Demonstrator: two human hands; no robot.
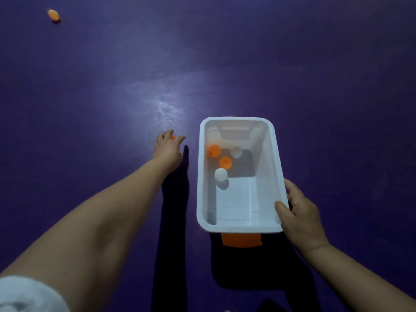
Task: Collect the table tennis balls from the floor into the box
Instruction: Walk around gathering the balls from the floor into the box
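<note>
A white plastic box (273,154) with an orange latch is held above the purple floor. My right hand (297,212) grips its near right rim. Inside lie two orange balls (214,150) (225,162) and two white balls (220,174) (236,152). My left hand (167,146) reaches down to the floor left of the box, its fingers curled around an orange ball (173,137) that is mostly hidden; only a sliver shows. Another orange ball (53,14) lies on the floor far off at the upper left.
The purple floor (315,75) stretches all around, with a bright glare patch just beyond my left hand. Dark shadows of my arm and the box fall on the floor below them. A white sleeve shows at the bottom left.
</note>
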